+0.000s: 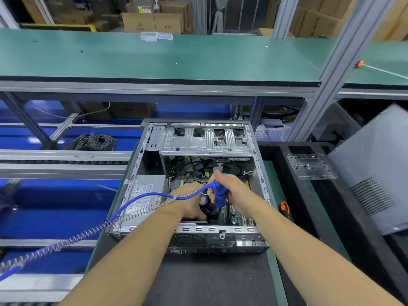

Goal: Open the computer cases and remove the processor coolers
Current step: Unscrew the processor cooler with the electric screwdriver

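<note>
The open computer case (194, 184) is lying on its side at the centre of the workbench mat (209, 281). The right hand (234, 191) is gripping a blue electric screwdriver (220, 194), held upright over the processor cooler (208, 207). The left hand (189, 200) is resting on the cooler, fingers curled against it. At three o'clock, an orange-handled screwdriver (284, 209) is lying beside the case.
</note>
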Available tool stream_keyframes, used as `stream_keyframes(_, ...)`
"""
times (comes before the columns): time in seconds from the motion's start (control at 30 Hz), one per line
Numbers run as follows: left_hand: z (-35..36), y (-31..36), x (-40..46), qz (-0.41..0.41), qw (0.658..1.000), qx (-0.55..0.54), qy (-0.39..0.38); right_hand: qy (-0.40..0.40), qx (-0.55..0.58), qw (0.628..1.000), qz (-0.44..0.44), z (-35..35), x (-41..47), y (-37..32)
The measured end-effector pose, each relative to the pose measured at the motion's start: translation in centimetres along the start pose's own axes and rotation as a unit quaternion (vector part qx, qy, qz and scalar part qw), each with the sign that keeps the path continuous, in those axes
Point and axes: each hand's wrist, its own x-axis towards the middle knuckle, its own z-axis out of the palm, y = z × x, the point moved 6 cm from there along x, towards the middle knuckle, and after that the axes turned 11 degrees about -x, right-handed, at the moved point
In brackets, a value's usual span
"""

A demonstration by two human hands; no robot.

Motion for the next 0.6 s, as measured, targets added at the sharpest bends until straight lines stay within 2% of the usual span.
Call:
stream_keyframes(0.2,0.3,0.4,0.2,0.033,0.999,0.014,-0.024,-0.045,-0.023,0.999,0.002,1.1,0.4,-0.1)
stream_keyframes(0.33,0.1,0.2,0.5,0.027,1.0,-0.001,0.002,-0.025,0.021,0.999,0.017,0.5,0.5,0.2)
stream_keyframes(0.6,0.0,-0.2,0.7,-0.002,0.999,0.029,0.021,0.001,-0.042,0.999,0.02,-0.3,0.3,0.1)
